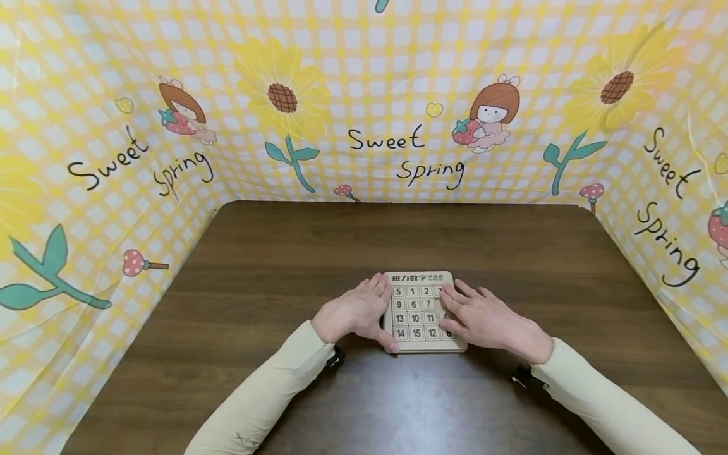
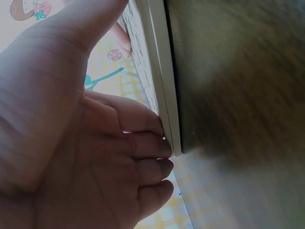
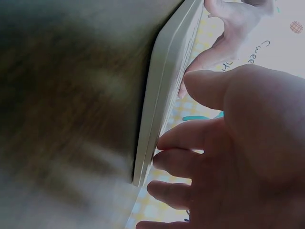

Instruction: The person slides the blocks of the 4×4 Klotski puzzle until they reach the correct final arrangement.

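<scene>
A pale sliding number puzzle (image 1: pixel 419 346) lies flat on the table, its square tiles printed with black numbers. Right of tile 7 (image 1: pixel 429 304), a bare slot shows beside the right fingers. My left hand (image 1: pixel 359 309) rests along the puzzle's left edge, fingertips near the far corner and thumb at the near corner. In the left wrist view its fingers (image 2: pixel 147 145) lie against the side of the frame. My right hand (image 1: pixel 483 316) reaches over the right edge. Its index finger touches tile 3 (image 1: pixel 438 291), and its thumb is over tile 4 (image 1: pixel 445 316), partly covering it.
The dark wood-grain table (image 1: pixel 284 253) extends around the puzzle. A yellow checked cloth (image 1: pixel 352 76) with flowers and "Sweet Spring" lettering stands behind the table and along both sides. Both forearms, in cream sleeves (image 1: pixel 267 385), come in from the near edge.
</scene>
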`<state>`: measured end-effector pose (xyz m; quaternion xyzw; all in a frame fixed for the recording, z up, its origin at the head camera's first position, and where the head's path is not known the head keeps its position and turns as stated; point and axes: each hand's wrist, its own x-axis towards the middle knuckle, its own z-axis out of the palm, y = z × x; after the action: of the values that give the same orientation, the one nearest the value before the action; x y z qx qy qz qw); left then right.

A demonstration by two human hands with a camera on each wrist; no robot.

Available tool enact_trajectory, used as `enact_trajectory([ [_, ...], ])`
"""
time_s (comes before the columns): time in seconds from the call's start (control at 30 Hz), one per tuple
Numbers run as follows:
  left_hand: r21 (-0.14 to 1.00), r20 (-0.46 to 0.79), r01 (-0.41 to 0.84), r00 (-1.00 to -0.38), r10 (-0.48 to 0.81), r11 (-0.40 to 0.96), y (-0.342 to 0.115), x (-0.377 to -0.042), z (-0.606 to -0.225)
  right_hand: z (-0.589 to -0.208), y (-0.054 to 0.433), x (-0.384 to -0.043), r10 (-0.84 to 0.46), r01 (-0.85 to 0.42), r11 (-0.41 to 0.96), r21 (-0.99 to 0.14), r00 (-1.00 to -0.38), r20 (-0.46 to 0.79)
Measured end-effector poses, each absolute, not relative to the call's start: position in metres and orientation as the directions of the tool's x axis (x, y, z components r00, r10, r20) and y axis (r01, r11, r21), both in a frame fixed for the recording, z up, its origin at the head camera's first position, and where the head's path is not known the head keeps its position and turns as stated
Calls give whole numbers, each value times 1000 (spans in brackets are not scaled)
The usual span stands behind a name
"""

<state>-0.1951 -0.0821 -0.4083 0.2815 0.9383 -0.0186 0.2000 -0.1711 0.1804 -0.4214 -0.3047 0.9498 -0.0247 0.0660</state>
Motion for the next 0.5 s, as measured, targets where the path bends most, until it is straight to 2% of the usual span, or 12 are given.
enact_trajectory([
  [0.23,75,-380,539,-762,524,839,-81,-195,-409,-418,191,-151,-619,-613,784,-99,-784,-53],
  [0.5,77,-382,538,-761,524,839,-82,-194,-407,-416,193,-132,-649,-642,760,-98,-759,-59],
])
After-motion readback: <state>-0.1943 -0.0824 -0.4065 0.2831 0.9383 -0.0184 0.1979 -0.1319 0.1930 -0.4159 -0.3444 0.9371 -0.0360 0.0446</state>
